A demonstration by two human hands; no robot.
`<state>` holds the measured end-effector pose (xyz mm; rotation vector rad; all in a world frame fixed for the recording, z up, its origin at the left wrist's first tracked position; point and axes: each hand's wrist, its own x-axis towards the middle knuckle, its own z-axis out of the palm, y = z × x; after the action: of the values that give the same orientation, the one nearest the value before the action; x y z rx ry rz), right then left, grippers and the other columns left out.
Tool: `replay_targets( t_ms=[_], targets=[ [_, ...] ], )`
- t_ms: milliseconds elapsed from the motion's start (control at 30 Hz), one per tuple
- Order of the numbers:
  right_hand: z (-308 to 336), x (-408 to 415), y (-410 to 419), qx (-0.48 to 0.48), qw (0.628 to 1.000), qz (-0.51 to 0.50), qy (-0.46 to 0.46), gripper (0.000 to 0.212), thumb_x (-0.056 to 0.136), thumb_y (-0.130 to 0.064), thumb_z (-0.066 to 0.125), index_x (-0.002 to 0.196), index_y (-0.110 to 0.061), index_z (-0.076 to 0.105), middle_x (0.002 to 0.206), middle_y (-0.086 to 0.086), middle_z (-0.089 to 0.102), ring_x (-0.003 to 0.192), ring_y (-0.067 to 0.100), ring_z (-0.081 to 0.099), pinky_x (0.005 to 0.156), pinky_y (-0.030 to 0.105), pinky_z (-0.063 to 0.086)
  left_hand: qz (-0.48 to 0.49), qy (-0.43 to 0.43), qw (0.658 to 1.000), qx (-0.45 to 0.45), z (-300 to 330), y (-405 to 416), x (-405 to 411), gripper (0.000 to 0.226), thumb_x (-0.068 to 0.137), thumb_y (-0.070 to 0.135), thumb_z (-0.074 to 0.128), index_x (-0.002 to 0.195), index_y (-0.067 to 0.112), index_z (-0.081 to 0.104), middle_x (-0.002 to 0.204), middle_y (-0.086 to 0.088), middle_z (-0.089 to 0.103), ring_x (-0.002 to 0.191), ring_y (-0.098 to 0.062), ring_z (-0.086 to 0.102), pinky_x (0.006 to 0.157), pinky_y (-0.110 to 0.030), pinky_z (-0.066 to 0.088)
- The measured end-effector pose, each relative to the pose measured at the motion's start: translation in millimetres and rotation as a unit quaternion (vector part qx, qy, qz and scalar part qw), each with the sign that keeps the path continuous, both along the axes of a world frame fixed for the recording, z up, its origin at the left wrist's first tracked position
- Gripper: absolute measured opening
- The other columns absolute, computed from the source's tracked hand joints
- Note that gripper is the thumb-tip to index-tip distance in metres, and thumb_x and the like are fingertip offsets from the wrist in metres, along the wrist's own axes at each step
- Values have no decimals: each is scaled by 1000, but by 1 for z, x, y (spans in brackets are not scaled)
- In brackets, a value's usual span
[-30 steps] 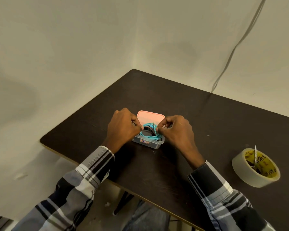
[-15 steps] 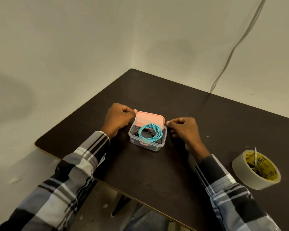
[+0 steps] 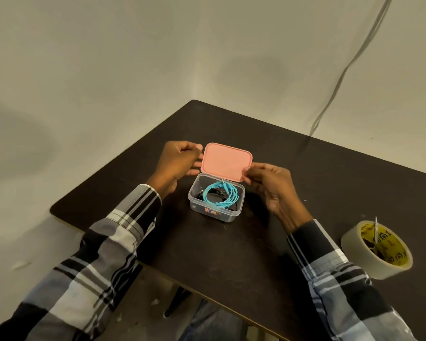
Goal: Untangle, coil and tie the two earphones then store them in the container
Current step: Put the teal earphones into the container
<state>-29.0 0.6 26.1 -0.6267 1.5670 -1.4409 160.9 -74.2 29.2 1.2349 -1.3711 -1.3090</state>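
A clear plastic container stands on the dark surface, and its pink lid is lifted at an angle over the far side. The blue earphone lies coiled inside the container, on top of a dark coil that is probably the second earphone, but it is too dark to be sure. The left hand has its fingers curled at the left edge of the lid and seems to pinch it there. The right hand pinches the near right corner of the lid with the fingertips. Both hands are narrow, not spread.

The remaining step is probably to press the lid down. The plug of the blue earphone points upward near the far rim, so the lid may catch on it or squeeze the wire against the rim. Then the lid does not close fully. The container looks light, so an uneven push on one side may tip or slide it. A roll of tape lies well apart at the right.
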Motion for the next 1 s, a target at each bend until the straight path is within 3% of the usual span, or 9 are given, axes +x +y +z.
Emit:
replay_targets(
  t_ms=[133,233,333,433,533,667,800,1000],
  targets=[
    [14,9,22,-83,997,-5,-5,9,89,-7,69,95,-5,76,95,12,77,98,28,74,91,36,58,33,62,998,-8,8,14,6,26,96,35,61,101,12,72,92,-2,75,85,-11,74,71,-25,61],
    [15,17,38,-108,994,-18,-13,11,88,-15,72,90,-6,77,96,13,77,99,27,73,89,36,59,49,120,992,8,6,27,11,20,94,31,64,96,13,72,94,-5,75,91,-13,74,76,-26,61],
    [5,27,52,-103,993,-48,37,5,85,-14,76,84,-10,79,89,7,78,95,22,73,84,33,59,63,144,987,15,-3,44,13,13,92,26,67,94,15,73,93,-2,76,95,-14,73,78,-26,60],
    [-4,35,59,-110,988,-66,88,13,84,-3,74,96,-5,77,91,4,77,88,11,74,71,20,58,91,109,990,-3,-13,59,12,7,90,14,69,96,14,73,94,-2,76,95,-16,71,81,-29,60],
    [-12,40,66,-95,983,-70,138,17,83,-1,74,99,-7,76,95,1,76,82,5,73,73,24,61,101,80,991,-20,-21,68,13,13,87,7,71,100,10,73,96,-4,74,91,-13,71,68,-20,56],
    [-22,43,69,-87,975,-68,191,17,85,-6,75,101,-12,76,95,-4,74,86,5,71,72,24,61,104,29,994,-37,-27,68,15,14,85,6,74,95,14,73,93,-2,73,89,-13,70,64,-18,53],
    [-26,43,69,-76,964,-74,244,19,85,-13,76,104,-15,75,102,-3,74,88,5,69,75,29,62,88,-33,993,-73,-30,65,17,15,86,9,72,94,20,76,99,1,74,94,-13,70,70,-24,56],
    [-24,45,69,-62,931,-41,356,26,88,-13,73,114,-11,73,120,3,70,95,6,63,84,38,61,27,-142,978,-150,-28,63,21,28,89,1,64,114,12,72,124,-2,68,112,-14,64,87,-26,57]
  ],
)
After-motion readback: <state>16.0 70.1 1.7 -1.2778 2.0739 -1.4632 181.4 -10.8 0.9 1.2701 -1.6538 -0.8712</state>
